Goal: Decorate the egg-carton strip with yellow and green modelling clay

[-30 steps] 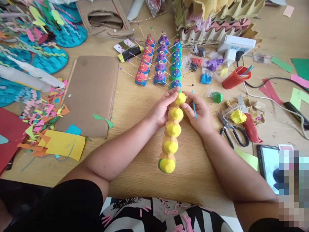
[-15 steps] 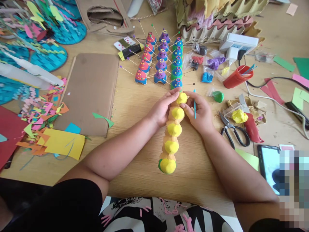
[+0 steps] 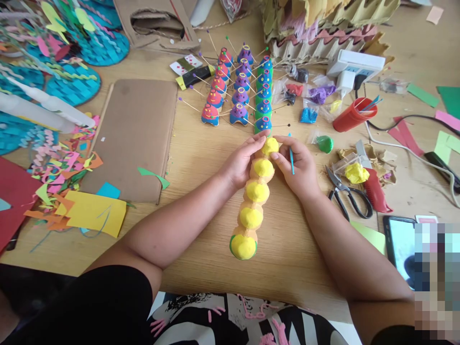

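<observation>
A strip of joined orange cups [image 3: 254, 203], each capped with yellow clay, reaches from my hands toward the table's front edge; green shows at the sides of its near end. My left hand [image 3: 246, 160] grips the strip's far end, fingers closed around its left side. On the other side, my right hand [image 3: 296, 165] pinches the same far end with thumb and forefinger, and a thin blue tool [image 3: 291, 158] stays tucked in its fingers. Just beyond stand three rows of decorated cups: red [image 3: 214, 98], purple [image 3: 240, 96] and blue [image 3: 264, 106], several with pins sticking out.
Scissors [image 3: 347, 191], a red cup [image 3: 355, 115], bagged clay [image 3: 318, 93] and a phone [image 3: 399, 244] lie on the right. Brown cardboard [image 3: 134, 139], paper scraps [image 3: 66, 172] and glue bottles [image 3: 46, 103] are on the left. Egg cartons [image 3: 323, 33] stand at the back.
The near end of the capped strip has swung slightly left. My right thumb has shifted a little, and the blue tool in that hand has tilted slightly.
</observation>
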Tool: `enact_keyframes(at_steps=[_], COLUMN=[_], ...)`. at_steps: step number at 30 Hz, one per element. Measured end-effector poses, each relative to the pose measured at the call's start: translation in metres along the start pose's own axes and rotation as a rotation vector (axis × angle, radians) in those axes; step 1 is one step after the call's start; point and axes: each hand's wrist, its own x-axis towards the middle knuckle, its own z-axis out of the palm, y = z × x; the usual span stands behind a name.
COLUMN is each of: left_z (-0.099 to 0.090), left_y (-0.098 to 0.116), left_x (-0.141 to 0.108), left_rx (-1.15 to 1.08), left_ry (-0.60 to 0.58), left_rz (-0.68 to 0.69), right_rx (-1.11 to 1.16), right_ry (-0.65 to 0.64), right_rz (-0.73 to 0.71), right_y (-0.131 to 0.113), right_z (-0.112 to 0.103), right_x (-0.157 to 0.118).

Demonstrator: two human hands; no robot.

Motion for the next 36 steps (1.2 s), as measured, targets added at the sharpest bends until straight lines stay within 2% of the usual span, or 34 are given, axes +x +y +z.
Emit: enact_keyframes(at_steps=[6,13,22,29,36], left_z=[0.0006,0.0038,-0.0038,-0.0013,-0.0022], left_y=[-0.0013,0.0024,-0.0043,-0.0047,-0.0028], left_x=[0.0002,-0.0025,0.0059,0.0042,0.0053], left_rx=[-0.013,-0.052,-0.002,-0.028,-0.036], left_ry=[-0.005,0.042,0.015,0.029,0.037], left_rz=[-0.011,-0.051,0.001,0.01,0.017], right_rx=[-0.004,0.049,0.046,0.016,0.038], right_ry=[0.016,-0.002,0.014,0.018,-0.035], right_rz=[-0.017,0.004,-0.004,-0.005,0.004], right_y=[0.0015,0.0047,0.0055,0.0023,0.0014], right_z=[0.0007,0.0003,0.0017,0.0026,0.001], right_x=[0.0006,0.0019,0.0006,0.001,0.0009])
